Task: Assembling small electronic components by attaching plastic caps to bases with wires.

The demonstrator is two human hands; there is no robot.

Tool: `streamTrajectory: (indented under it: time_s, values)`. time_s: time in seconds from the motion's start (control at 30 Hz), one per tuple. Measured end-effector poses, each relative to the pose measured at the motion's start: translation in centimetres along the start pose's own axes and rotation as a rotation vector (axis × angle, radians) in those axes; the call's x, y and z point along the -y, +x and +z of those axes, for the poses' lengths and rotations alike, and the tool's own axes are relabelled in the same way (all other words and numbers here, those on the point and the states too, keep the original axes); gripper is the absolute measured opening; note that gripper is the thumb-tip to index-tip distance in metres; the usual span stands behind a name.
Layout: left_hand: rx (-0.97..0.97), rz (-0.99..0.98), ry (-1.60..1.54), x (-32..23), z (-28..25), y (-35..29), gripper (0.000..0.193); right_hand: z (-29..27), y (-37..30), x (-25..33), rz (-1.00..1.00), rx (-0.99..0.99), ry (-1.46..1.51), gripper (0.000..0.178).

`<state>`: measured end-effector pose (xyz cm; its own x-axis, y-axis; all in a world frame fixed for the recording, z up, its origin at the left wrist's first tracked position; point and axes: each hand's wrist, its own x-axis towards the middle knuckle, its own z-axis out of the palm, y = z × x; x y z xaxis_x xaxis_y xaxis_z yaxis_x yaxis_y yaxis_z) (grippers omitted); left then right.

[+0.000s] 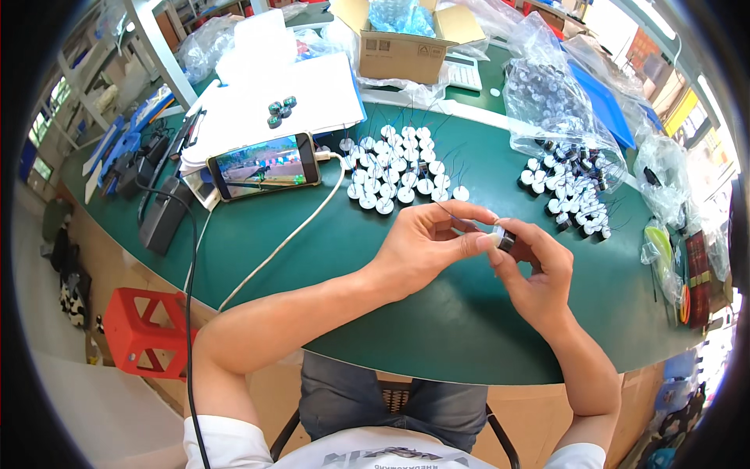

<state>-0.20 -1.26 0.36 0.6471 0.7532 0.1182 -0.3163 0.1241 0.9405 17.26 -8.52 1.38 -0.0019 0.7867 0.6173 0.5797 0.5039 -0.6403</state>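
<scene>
Head view. Clock positions take the held part as the dial centre.

The small round part (pixel 506 238), white on one side and dark on the other, is held above the green table (pixel 437 336). The right hand (pixel 541 270) has thumb and index finger narrowed onto its dark body. The left hand (pixel 418 250) enters from 8 o'clock, thumb and index finger nearly closed at the white side. A thin dark wire (pixel 461 223) runs among the left fingers; whether they pinch it cannot be told. The opposed grip probably steadies the part while leaving the wire side accessible.

At 10 o'clock stands a group of white-topped parts (pixel 394 168), mostly white face up, wires upward, likely to keep the leads free. At 2 o'clock lies a looser group of similar parts (pixel 569 191), at the mouth of a clear plastic bag (pixel 547 98), which suggests bulk storage within reach.

Between 9 and 10 o'clock a phone (pixel 266 166) leans with its lit screen toward the person, apparently for viewing; a white cable (pixel 283 252) is plugged into it. Farther out at 10 o'clock, four dark parts (pixel 281 112) rest on white papers (pixel 316 94), apparently set apart. A cardboard box (pixel 402 61) stands at 11 o'clock.
</scene>
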Motion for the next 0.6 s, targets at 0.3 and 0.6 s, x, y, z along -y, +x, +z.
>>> streamTrajectory:
  time_s: [0.3,0.6]
  values:
    - [-0.009,0.053,-0.071,0.6,-0.05,-0.05,0.02,0.25,-0.05,0.2,0.098,0.03,0.181,0.035]
    - [-0.041,0.067,-0.059,0.53,-0.06,0.18,0.02,-0.03,0.18,-0.55,-0.053,-0.005,0.032,0.033]
